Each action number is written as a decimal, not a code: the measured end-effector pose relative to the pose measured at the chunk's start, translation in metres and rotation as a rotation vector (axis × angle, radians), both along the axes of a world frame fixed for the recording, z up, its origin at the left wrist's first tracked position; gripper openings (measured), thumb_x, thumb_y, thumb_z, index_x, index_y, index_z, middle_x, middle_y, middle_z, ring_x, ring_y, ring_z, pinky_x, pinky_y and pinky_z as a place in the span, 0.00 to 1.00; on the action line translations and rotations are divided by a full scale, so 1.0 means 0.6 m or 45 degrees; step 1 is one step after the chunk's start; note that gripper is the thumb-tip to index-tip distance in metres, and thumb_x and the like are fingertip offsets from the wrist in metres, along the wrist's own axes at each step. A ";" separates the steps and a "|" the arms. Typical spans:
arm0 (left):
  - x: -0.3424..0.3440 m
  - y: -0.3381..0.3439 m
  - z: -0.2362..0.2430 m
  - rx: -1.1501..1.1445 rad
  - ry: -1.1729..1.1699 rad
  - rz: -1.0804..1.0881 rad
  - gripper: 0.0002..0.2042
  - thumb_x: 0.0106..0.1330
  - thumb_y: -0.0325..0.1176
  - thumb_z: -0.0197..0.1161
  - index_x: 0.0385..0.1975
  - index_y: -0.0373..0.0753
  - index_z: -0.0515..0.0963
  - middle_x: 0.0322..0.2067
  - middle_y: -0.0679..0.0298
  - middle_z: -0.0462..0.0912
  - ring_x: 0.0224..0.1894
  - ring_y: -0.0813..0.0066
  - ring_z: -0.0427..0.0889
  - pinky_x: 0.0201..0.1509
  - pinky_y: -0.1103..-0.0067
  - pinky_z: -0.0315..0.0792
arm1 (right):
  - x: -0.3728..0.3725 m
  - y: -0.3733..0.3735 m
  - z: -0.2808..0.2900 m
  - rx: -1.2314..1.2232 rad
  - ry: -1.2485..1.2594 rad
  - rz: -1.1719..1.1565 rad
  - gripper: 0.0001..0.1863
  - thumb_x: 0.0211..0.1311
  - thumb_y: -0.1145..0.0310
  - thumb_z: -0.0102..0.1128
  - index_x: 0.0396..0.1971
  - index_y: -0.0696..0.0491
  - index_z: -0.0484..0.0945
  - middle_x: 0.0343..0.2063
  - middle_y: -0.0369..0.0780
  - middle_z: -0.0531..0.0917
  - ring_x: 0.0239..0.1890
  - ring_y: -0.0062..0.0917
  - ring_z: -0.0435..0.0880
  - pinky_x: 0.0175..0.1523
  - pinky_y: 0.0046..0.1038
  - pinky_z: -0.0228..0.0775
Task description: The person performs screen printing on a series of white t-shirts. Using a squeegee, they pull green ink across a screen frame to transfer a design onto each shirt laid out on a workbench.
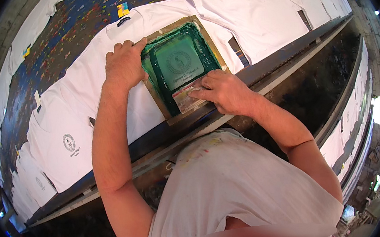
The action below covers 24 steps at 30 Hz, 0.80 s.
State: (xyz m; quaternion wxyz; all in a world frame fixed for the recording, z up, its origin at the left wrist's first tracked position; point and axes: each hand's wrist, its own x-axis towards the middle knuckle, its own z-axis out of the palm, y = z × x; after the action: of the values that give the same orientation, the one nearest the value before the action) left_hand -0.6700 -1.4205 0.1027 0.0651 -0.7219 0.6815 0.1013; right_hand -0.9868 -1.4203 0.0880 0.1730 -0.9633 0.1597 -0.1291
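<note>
A wooden-framed printing screen [177,66] with green mesh and a dark round emblem lies on a white T-shirt [140,110] in front of me. My left hand [125,63] is closed on the frame's upper left edge, fingers over the wood. At the screen's near end, my right hand [224,90] grips a squeegee [187,99], a flat, partly see-through blade with a reddish streak along it. The squeegee rests on the mesh below the emblem. Part of it is hidden under my fingers.
To the left lies a white T-shirt with a printed dark emblem [69,144]; more white shirts [258,20] line the long table to the right. The paint-spotted tabletop [86,37] shows beyond. A table rail [260,89] runs along my side. Another shirt-covered table [350,117] stands at the right.
</note>
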 end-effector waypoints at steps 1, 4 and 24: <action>0.001 0.000 -0.002 -0.004 -0.003 0.027 0.51 0.50 0.39 0.92 0.79 0.55 0.74 0.69 0.58 0.81 0.72 0.56 0.79 0.71 0.55 0.77 | -0.002 0.002 -0.001 0.005 -0.009 0.010 0.23 0.55 0.77 0.70 0.53 0.50 0.92 0.40 0.40 0.88 0.48 0.39 0.87 0.56 0.40 0.82; 0.001 0.008 -0.008 -0.033 -0.038 0.150 0.58 0.49 0.42 0.93 0.84 0.56 0.67 0.78 0.55 0.74 0.78 0.52 0.73 0.75 0.53 0.74 | -0.004 -0.018 0.003 0.153 -0.067 0.066 0.21 0.58 0.78 0.69 0.53 0.53 0.91 0.43 0.42 0.91 0.51 0.42 0.88 0.59 0.43 0.82; -0.051 0.045 -0.010 -0.045 -0.031 0.798 0.62 0.50 0.44 0.93 0.87 0.47 0.60 0.80 0.48 0.71 0.81 0.44 0.69 0.76 0.47 0.72 | 0.002 -0.106 -0.057 -0.080 -0.305 0.320 0.23 0.59 0.76 0.67 0.56 0.48 0.87 0.40 0.43 0.87 0.47 0.40 0.88 0.54 0.42 0.79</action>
State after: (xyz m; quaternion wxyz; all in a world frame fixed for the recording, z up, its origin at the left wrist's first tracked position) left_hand -0.7008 -1.3933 0.0964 0.0261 -0.8990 0.4266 0.0958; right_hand -0.9855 -1.4839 0.0539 0.1752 -0.9584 0.0120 -0.2252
